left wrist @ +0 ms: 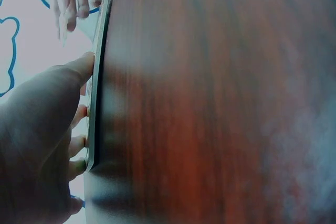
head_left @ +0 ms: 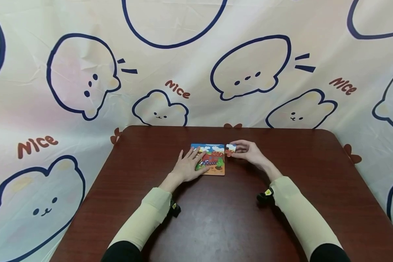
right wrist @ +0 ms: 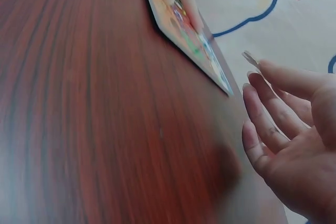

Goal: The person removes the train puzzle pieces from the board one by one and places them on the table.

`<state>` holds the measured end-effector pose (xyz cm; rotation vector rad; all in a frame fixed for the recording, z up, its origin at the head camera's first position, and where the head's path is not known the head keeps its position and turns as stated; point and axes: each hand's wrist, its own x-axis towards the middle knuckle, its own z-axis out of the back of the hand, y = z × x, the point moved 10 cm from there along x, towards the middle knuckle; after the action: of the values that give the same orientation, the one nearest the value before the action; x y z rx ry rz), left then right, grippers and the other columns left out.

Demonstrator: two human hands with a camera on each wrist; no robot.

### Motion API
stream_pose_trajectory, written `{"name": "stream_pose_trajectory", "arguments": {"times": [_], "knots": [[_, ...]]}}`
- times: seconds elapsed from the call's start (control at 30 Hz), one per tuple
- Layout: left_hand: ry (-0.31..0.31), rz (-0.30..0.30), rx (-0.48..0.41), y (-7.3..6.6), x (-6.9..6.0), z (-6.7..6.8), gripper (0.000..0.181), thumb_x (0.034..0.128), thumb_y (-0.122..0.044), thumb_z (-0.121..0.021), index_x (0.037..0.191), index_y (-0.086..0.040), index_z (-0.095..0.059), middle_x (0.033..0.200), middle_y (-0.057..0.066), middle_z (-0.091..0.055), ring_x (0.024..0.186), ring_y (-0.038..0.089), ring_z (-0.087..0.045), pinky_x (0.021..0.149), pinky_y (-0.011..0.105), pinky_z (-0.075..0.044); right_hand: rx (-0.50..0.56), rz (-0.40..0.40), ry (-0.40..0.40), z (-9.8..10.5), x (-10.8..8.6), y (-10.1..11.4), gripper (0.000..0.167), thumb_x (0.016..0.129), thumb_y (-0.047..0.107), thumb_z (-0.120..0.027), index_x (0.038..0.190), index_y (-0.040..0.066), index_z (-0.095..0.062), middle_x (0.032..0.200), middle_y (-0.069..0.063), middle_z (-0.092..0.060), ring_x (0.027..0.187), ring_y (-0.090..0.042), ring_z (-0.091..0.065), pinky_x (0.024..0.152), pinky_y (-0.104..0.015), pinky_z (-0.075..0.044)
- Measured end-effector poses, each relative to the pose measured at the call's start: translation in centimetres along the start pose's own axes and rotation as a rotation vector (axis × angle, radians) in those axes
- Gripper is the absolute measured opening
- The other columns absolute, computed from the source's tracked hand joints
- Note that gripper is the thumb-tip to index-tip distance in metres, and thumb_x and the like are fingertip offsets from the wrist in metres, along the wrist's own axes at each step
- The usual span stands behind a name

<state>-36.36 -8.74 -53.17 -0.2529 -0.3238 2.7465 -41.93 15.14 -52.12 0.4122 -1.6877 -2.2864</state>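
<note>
A flat, colourful picture puzzle (head_left: 218, 169) lies on the table, printed with blue sky, a red building and green bushes. The left hand (head_left: 187, 169) rests on its left part with fingers spread, covering some of the picture. In the left wrist view, the thumb (left wrist: 81, 66) and fingertips touch the puzzle's surface above its dark edge. Just beyond the puzzle's upper right edge, the right hand (head_left: 250, 153) pinches a small puzzle piece (head_left: 230, 147) between thumb and fingers. The right wrist view shows this piece (right wrist: 251, 59) nearly edge-on, held above the table and apart from the puzzle.
The dark brown wooden table (head_left: 222, 218) extends around both hands. Behind it hangs a pale cloth (head_left: 196, 65) with blue-outlined cartoon animals and the word "Nice". Black wrist-worn devices (head_left: 264, 198) sit under both cuffs.
</note>
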Motion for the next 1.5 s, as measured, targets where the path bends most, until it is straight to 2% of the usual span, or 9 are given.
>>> {"name": "stream_pose_trajectory", "arguments": {"times": [0.1, 0.4, 0.53, 0.63, 0.77, 0.87, 1.03, 1.2, 1.5], "knots": [[-0.003, -0.008, -0.015, 0.0, -0.1, 0.1, 0.080, 0.1092, -0.069, -0.050, 0.176, -0.030, -0.029, 0.185, 0.007, -0.023, 0.174, 0.034, -0.017, 0.139, 0.069, -0.009, -0.019, 0.002, -0.002, 0.9, -0.6, -0.2, 0.051, 0.101, 0.005, -0.079, 0.150, 0.002, -0.064, 0.115, -0.010, -0.079, 0.097, -0.005, -0.073, 0.085, -0.021, -0.057], [-0.010, -0.013, -0.022, 0.0, -0.1, 0.1, 0.079, 0.1090, -0.068, -0.051, 0.176, -0.031, -0.031, 0.186, 0.007, -0.022, 0.174, 0.034, -0.017, 0.138, 0.070, -0.009, -0.034, 0.011, -0.010, 2.7, -1.9, -0.8, 0.052, 0.099, -0.003, -0.077, 0.150, -0.005, -0.062, 0.125, -0.032, -0.075, 0.097, 0.000, -0.071, 0.085, -0.016, -0.056], [-0.008, -0.013, -0.023, 0.0, -0.1, 0.0, 0.079, 0.1089, -0.069, -0.051, 0.176, -0.032, -0.030, 0.186, 0.007, -0.021, 0.174, 0.034, -0.016, 0.138, 0.070, -0.009, -0.050, 0.017, -0.016, 3.3, -2.4, -1.0, 0.052, 0.099, -0.004, -0.077, 0.149, -0.005, -0.062, 0.124, -0.032, -0.075, 0.095, 0.000, -0.071, 0.085, -0.015, -0.057], [-0.006, -0.015, -0.031, 0.0, -0.1, 0.0, 0.079, 0.1090, -0.068, -0.051, 0.176, -0.031, -0.030, 0.186, 0.007, -0.021, 0.174, 0.034, -0.016, 0.138, 0.070, -0.008, -0.130, 0.025, -0.028, 4.0, -2.6, -1.0, 0.051, 0.100, -0.001, -0.077, 0.149, -0.004, -0.063, 0.124, -0.031, -0.075, 0.096, -0.003, -0.071, 0.085, -0.015, -0.055], [-0.012, -0.012, -0.027, 0.1, -0.1, 0.1, 0.079, 0.1089, -0.068, -0.051, 0.176, -0.030, -0.031, 0.186, 0.005, -0.020, 0.174, 0.034, -0.016, 0.138, 0.070, -0.008, -0.298, 0.043, -0.050, 4.8, -2.8, -1.0, 0.047, 0.103, 0.006, -0.076, 0.148, -0.002, -0.064, 0.131, -0.028, -0.074, 0.111, -0.021, -0.072, 0.095, -0.027, -0.055], [-0.015, -0.008, -0.016, 0.3, -0.1, 0.0, 0.080, 0.1088, -0.069, -0.051, 0.176, -0.029, -0.031, 0.186, 0.005, -0.020, 0.174, 0.034, -0.015, 0.139, 0.070, -0.008, -0.412, 0.081, -0.073, 5.3, -2.9, -0.7, 0.047, 0.104, 0.011, -0.077, 0.148, 0.000, -0.066, 0.142, -0.027, -0.070, 0.130, -0.039, -0.066, 0.111, -0.048, -0.054], [-0.016, -0.010, -0.019, 0.3, 0.0, -0.1, 0.080, 0.1088, -0.068, -0.051, 0.176, -0.029, -0.031, 0.186, 0.005, -0.020, 0.174, 0.034, -0.015, 0.139, 0.070, -0.008, -0.543, 0.143, -0.116, 5.9, -3.2, -0.6, 0.046, 0.104, 0.012, -0.077, 0.146, -0.004, -0.066, 0.156, -0.033, -0.057, 0.153, -0.055, -0.042, 0.127, -0.073, -0.031], [-0.017, -0.011, -0.017, 0.2, 0.0, -0.1, 0.079, 0.1090, -0.068, -0.051, 0.176, -0.029, -0.032, 0.186, 0.005, -0.020, 0.174, 0.033, -0.015, 0.139, 0.069, -0.009, -0.658, 0.118, -0.114, 6.1, -3.7, -1.3, 0.049, 0.106, 0.016, -0.075, 0.150, -0.002, -0.064, 0.165, -0.036, -0.045, 0.161, -0.059, -0.025, 0.128, -0.079, -0.020], [-0.013, -0.009, -0.026, 0.2, 0.1, -0.1, 0.080, 0.1090, -0.068, -0.051, 0.176, -0.030, -0.031, 0.186, 0.004, -0.019, 0.175, 0.033, -0.014, 0.139, 0.069, -0.007, -0.792, 0.089, -0.099, 6.7, -4.0, -2.5, 0.054, 0.108, 0.019, -0.072, 0.157, 0.001, -0.058, 0.169, -0.036, -0.039, 0.163, -0.059, -0.024, 0.128, -0.080, -0.019]]}}
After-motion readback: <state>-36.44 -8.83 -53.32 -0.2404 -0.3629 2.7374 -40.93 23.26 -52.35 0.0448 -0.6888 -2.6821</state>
